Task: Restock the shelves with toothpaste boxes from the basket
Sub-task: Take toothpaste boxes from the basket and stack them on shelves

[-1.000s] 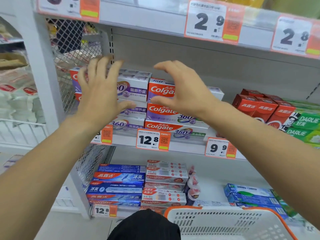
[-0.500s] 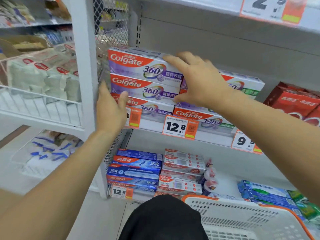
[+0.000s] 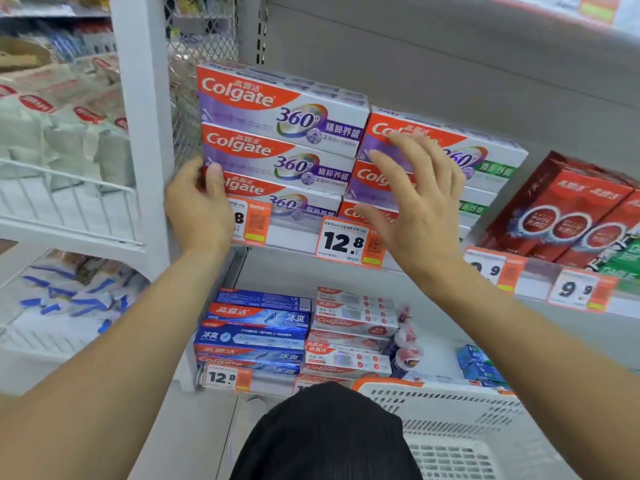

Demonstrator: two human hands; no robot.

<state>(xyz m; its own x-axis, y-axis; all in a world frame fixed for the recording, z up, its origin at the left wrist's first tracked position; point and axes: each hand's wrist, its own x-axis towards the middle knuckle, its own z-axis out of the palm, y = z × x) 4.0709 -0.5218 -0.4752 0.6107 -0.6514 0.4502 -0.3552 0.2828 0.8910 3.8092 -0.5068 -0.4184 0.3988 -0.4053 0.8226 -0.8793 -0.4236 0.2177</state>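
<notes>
Colgate 360 boxes (image 3: 277,147): light, stiff card, slick; grip long edges. Left hand (image 3: 199,209) fingers curl round stack's 9 o'clock end; right hand (image 3: 414,206) fingers spread wide, empty.

Toothpaste boxes (image 3: 277,109) read "Colgate 360°" (shelf tag (image 3: 346,241): 12.8).

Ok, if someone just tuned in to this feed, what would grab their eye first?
The stack of purple Colgate 360 boxes at the shelf's left end, with the left hand gripping its lower left corner. Beside it the right hand hovers open-fingered before the second Colgate stack. Orange 12.8 price tag sits on the shelf edge below; white basket at bottom right.
</notes>
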